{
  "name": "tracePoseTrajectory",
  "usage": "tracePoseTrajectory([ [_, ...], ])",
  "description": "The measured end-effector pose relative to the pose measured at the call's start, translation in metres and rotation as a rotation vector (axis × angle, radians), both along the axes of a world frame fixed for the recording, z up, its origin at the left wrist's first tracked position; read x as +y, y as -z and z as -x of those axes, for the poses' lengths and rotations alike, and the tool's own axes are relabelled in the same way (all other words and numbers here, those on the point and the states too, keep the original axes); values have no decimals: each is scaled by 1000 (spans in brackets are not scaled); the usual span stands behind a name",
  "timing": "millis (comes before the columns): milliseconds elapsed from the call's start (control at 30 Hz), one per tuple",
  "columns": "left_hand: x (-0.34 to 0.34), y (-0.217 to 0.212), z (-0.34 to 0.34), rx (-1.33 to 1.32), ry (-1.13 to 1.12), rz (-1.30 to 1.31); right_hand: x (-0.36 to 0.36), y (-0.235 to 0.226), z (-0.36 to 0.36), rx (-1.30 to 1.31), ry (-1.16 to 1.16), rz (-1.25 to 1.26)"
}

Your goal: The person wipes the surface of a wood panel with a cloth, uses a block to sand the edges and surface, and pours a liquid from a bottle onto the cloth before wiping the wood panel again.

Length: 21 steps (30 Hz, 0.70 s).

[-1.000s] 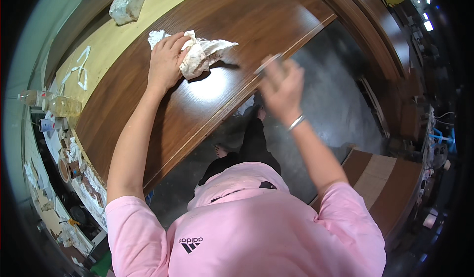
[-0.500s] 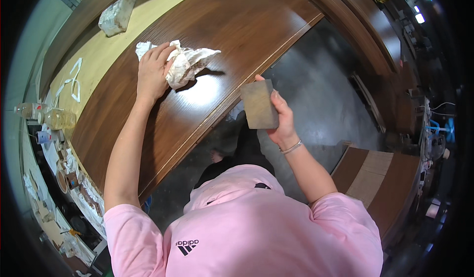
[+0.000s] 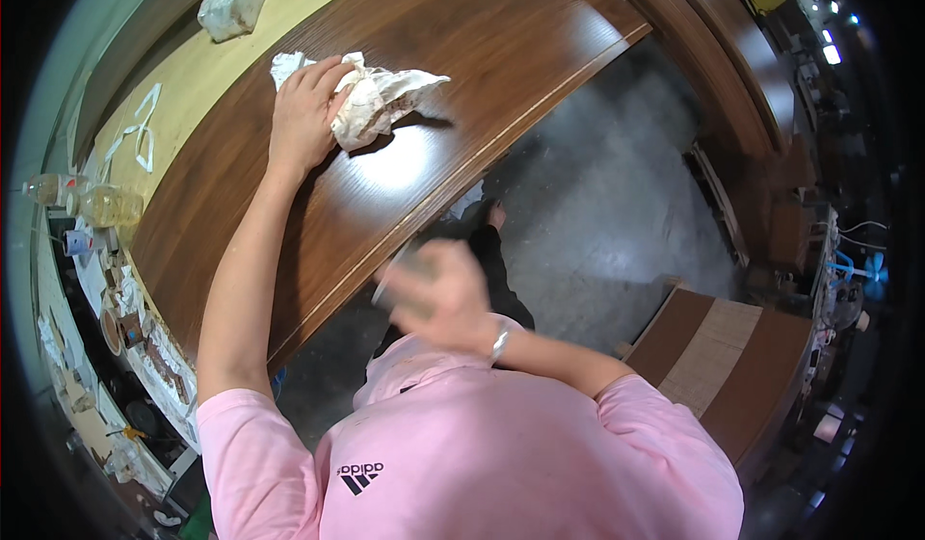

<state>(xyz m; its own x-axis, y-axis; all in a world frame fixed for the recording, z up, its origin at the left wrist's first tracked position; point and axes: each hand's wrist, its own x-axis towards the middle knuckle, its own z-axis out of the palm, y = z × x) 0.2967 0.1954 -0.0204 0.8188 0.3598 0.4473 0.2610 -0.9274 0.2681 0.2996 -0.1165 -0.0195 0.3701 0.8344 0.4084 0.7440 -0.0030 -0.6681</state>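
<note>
My left hand (image 3: 306,116) is closed on a crumpled, stained white rag (image 3: 378,106), over the glossy dark-brown wood panel (image 3: 462,39). A shadow falls on the panel beside the cloth. In front of my pink shirt, near the panel's front edge, my right hand (image 3: 448,294) is smeared by motion. A blurred grey-brown sanding block (image 3: 412,278) shows at its fingers, mostly covered by the hand. A metal bracelet is on that wrist.
A wrapped white block (image 3: 234,5) and a loop of white string (image 3: 145,135) lie on the pale board beyond the panel. Plastic bottles (image 3: 111,205) stand at the left. Brown panels with a lighter strip (image 3: 713,352) lie at the right, and a blue fan (image 3: 867,268) is beyond.
My right hand has swung left and toward my body with the sanding block, turning its back up. My left hand and the rag have shifted slightly up and right in view.
</note>
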Motion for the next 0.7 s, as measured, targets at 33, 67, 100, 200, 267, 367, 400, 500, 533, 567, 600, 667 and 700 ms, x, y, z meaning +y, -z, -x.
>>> tracePoseTrajectory([
  [33, 0, -1, 0, -1, 3, 5, -2, -12, -26, 32, 115, 23],
  [67, -3, -2, -1, -8, 18, 13, -9, -12, -46, 109, 194, 37],
  [100, -5, -1, 2, -3, 14, 20, -14, -16, -62, 390, 215, -16],
  [200, -4, -1, -1, -2, -5, -15, -22, -39, -92, 1661, -129, -207],
  [267, -6, -3, -2, -4, -4, -26, -19, -43, -90, 1864, -279, -271],
  [367, -1, 2, 2, -5, -1, -38, -15, -41, -79, 1945, -133, -343],
  [400, 0, 2, 1, -11, -4, -38, -12, -34, -82, 1842, -62, -322],
  [500, 0, 2, 0, -12, 4, -11, -3, -28, -87, 1501, 116, -260],
  [533, -1, 2, 0, -12, 2, -11, 2, -27, -87, 1263, 217, -219],
  [567, -1, 1, -1, -13, 1, -10, 7, -25, -87, 1263, 215, -217],
  [600, -1, 1, -1, -15, 3, -9, 12, -20, -87, 1090, 293, -223],
  [667, -2, 1, -1, -15, -5, -9, 16, -6, -92, 883, 409, -206],
  [700, -2, 0, -1, -12, -13, -9, 17, -6, -90, 883, 407, -205],
])
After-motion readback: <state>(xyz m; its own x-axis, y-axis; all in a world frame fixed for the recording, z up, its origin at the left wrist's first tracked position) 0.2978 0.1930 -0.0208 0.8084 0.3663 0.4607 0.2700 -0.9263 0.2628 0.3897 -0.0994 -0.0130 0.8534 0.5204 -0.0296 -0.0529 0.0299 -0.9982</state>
